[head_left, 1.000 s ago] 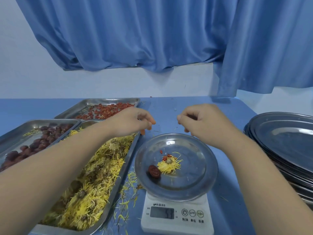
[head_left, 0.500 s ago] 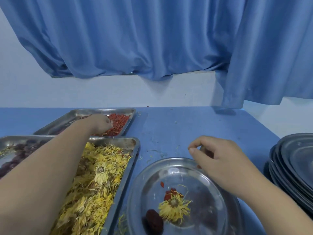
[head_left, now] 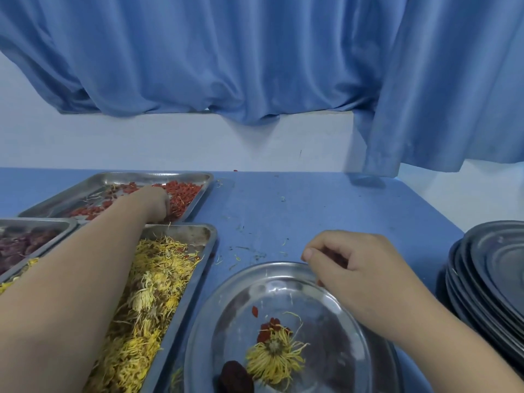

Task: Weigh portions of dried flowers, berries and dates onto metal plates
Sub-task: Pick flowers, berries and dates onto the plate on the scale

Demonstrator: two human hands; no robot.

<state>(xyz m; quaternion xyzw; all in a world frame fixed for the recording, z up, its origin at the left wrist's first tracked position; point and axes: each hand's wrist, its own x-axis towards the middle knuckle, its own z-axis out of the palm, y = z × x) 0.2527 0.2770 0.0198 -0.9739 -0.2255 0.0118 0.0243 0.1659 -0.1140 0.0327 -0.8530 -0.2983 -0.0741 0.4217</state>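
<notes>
Dark red dates are seen at the far left in a rectangular steel tray that is cut off by the frame edge. Beside it, a long steel tray of yellow dried flowers is crossed by the left forearm. The left hand is lowered into the red berries of the rear steel tray, its fingertips hidden among them; whether any are pinched cannot be told. On the blue desk, right of the flowers, a round metal plate is set, carrying one yellow flower, a few berries and one dark date. The right hand is held over the plate's far rim with curled fingers; whether anything is held cannot be told. A stack of dark round plates is seen at the far right.
</notes>
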